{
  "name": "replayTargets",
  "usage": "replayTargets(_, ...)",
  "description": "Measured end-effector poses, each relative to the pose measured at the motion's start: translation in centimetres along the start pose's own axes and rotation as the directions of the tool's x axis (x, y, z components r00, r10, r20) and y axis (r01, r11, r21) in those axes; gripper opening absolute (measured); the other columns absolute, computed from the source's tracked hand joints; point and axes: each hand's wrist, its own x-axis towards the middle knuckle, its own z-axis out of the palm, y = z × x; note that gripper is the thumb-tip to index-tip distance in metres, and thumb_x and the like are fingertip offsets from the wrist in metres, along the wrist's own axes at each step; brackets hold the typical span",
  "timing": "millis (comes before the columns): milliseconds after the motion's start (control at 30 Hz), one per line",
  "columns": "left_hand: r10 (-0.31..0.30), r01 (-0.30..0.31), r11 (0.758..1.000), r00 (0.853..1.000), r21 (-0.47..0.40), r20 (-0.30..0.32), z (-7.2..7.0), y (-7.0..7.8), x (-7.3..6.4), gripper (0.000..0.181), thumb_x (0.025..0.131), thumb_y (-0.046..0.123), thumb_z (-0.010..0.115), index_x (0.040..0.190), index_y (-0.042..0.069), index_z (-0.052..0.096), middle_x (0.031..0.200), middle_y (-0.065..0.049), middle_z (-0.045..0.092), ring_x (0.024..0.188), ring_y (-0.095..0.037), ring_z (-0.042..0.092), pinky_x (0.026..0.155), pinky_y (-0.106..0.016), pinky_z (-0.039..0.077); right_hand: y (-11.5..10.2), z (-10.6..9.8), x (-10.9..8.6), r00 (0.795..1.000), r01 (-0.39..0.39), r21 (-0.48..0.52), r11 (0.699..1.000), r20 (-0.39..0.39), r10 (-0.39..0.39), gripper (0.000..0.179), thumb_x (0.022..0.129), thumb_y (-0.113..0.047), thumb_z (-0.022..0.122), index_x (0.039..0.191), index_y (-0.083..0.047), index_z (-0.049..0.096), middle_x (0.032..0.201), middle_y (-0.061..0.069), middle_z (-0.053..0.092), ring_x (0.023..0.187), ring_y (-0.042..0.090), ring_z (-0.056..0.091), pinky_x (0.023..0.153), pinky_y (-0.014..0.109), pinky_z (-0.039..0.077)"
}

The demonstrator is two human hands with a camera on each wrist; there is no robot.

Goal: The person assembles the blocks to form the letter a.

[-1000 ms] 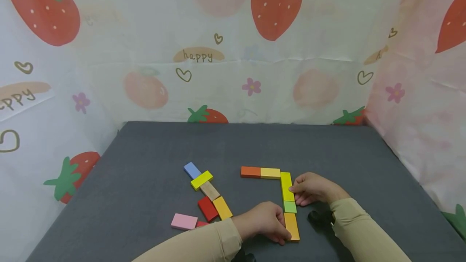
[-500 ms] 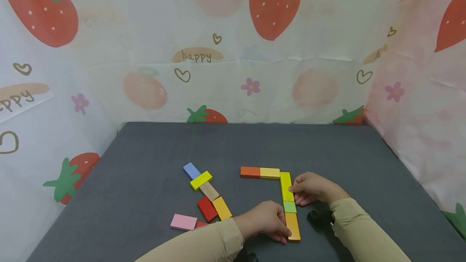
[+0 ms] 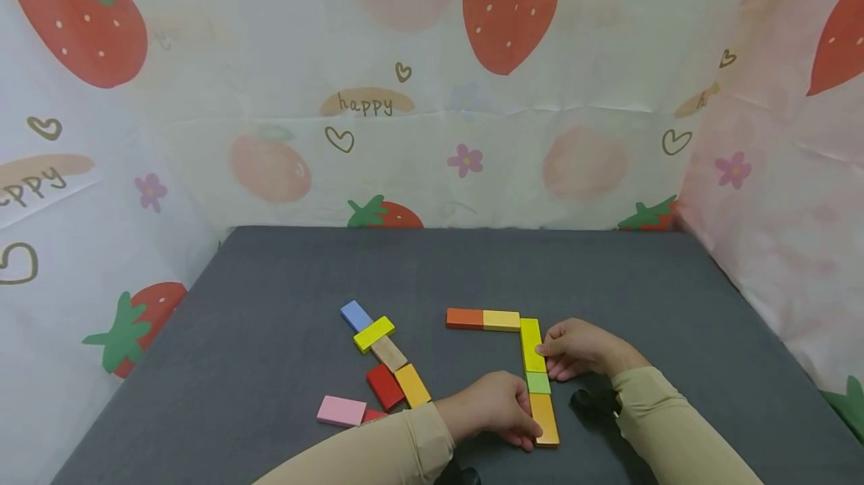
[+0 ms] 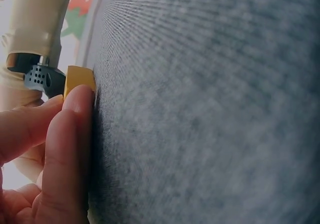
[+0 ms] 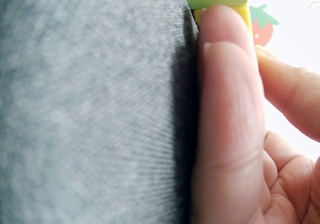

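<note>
Toward the near edge of a column of flat blocks, my left hand [image 3: 496, 406] pinches the orange block [image 3: 544, 414] by its near left corner; in the left wrist view, thumb and fingers meet at the orange block's end [image 4: 80, 75]. Further up, my right hand [image 3: 583, 350] holds the right side of the long yellow block [image 3: 530, 342], thumb tip on its top edge and fingers along its side. Between these two lies a small green block [image 3: 538, 383], end to end with both. From the column's far end, a cream block [image 3: 502, 321] and an orange-red block [image 3: 464, 318] run left.
Left of my hands lies a second chain: blue [image 3: 355, 315], short yellow [image 3: 374, 334], wooden [image 3: 389, 354], amber [image 3: 412, 385] and red [image 3: 385, 386] blocks. A pink block [image 3: 341, 411] sits nearer, beside another red one partly behind my left sleeve [image 3: 378, 447]. Printed cloth [image 3: 506, 110] surrounds the grey table [image 3: 283, 282].
My left hand and the orange block's near end have shifted slightly to the right, bringing the block closer in line with the green one. My right hand has stayed in place.
</note>
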Motion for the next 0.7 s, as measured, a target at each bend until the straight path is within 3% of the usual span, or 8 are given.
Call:
replayTargets(300, 0.007, -0.007, 0.999, 1.000, 0.032, 0.000, 0.00, 0.11, 0.12, 0.016, 0.082, 0.009, 0.077, 0.076, 0.008, 0.062, 0.066, -0.006, 0.071, 0.053, -0.006, 0.063, 0.054, -0.023, 0.054, 0.03, -0.08, -0.02, 1.000, 0.020, 0.004, 1.000, 0.024, -0.020, 0.018, 0.095, -0.019, 0.063, 0.084, -0.005, 0.065, 0.066, 0.002, 0.064, 0.056, 0.010, 0.062, 0.059, 0.025, 0.056)
replayTargets(700, 0.019, -0.019, 1.000, 1.000, -0.009, 0.000, -0.29, 0.11, -0.11, 0.016, 0.083, 0.007, 0.075, 0.076, 0.007, 0.061, 0.065, -0.006, 0.070, 0.052, -0.007, 0.062, 0.056, -0.025, 0.055, 0.24, -0.11, 0.16, 1.000, 0.020, 0.004, 1.000, 0.020, -0.020, 0.018, 0.095, -0.019, 0.062, 0.083, -0.005, 0.064, 0.066, 0.002, 0.064, 0.056, 0.010, 0.062, 0.058, 0.026, 0.056)
